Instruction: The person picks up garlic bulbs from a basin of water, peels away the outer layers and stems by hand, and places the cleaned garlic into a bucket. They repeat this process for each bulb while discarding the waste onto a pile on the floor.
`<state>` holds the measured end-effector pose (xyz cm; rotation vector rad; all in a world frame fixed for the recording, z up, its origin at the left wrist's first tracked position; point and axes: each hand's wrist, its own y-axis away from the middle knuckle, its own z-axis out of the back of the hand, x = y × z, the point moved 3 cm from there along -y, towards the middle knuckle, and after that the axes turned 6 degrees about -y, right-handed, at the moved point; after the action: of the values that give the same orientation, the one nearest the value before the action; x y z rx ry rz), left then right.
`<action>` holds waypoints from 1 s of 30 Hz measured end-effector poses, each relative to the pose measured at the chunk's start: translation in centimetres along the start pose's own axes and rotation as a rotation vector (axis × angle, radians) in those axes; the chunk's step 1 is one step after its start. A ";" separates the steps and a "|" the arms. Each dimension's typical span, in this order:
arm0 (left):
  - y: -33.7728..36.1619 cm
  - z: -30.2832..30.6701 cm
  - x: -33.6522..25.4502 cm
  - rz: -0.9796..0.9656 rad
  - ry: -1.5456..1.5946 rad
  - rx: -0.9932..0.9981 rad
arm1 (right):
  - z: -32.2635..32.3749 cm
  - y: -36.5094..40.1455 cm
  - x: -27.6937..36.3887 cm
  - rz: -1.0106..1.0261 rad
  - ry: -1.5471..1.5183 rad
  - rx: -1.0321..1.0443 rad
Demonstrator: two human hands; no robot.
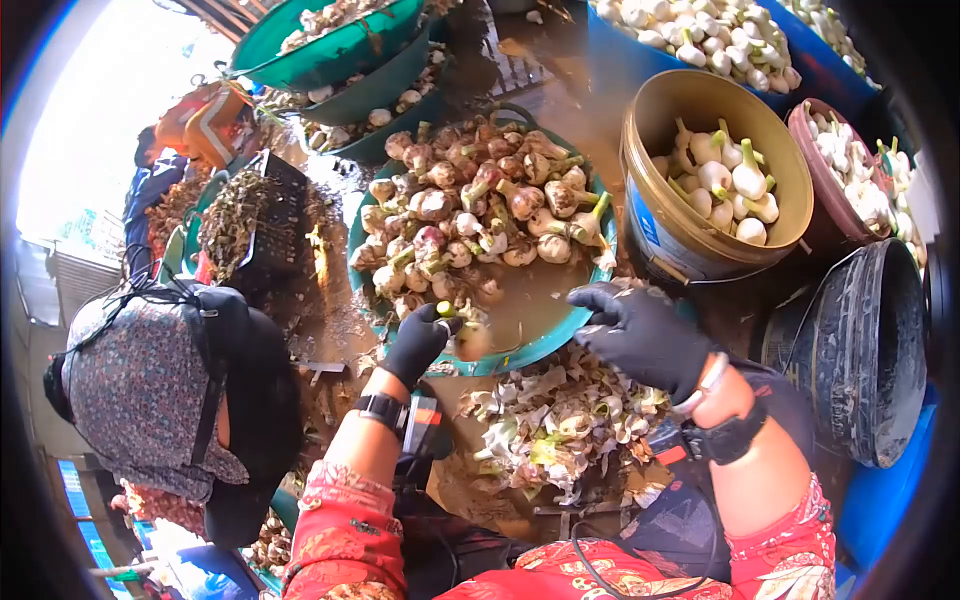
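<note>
My left hand, in a black glove, closes around the stem of a garlic bulb over the near side of a green basin. The stem's cut green end pokes up by the thumb. The basin holds muddy water and a heap of unpeeled garlic. My right hand, also gloved in black, is over the basin's near right rim. Its fingers are curled together toward the thumb; whatever they may hold is too small or hidden to make out. Below the basin lies a pile of garlic peelings.
A gold bucket of peeled garlic stands at the right, with a pink bucket beyond it. A black bucket lies tilted nearby. Stacked green basins stand at the back left. A co-worker in a patterned hood sits close on the left.
</note>
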<state>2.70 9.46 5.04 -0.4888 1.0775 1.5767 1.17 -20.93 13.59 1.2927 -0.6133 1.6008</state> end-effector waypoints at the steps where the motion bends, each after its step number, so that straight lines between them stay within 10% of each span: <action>1: 1.2 0.2 -0.9 0.108 0.271 0.064 | -0.6 0.2 1.1 0.015 0.005 -0.001; 3: 4.3 0.2 -3.7 0.138 0.601 0.166 | -2.9 1.0 2.8 -0.218 -0.124 0.117; 5: 7.5 -0.3 -6.9 0.091 0.788 0.178 | -6.7 1.1 0.1 0.171 -0.253 -0.051; 10: 13.2 -0.8 -12.4 -0.019 0.839 0.083 | -7.4 3.6 4.6 0.075 -0.751 -0.030; 15: 13.4 -1.5 -13.2 -0.152 0.730 -0.004 | -5.6 4.5 6.6 0.473 -0.200 -0.258; 23: 12.3 -1.7 -13.1 -0.154 0.690 0.025 | -6.8 3.4 4.2 0.002 -0.929 -0.123; 27: 11.0 -1.8 -11.4 -0.192 0.616 0.022 | -8.0 1.1 1.5 0.286 -0.910 -0.295; 30: 11.3 -1.9 -12.4 -0.337 0.355 -0.108 | -7.1 1.8 3.6 -0.120 -1.582 0.134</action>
<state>-4.38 1.39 18.00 -0.9988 1.1055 1.2799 -3.61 -14.50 15.04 2.5089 -1.2756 0.2060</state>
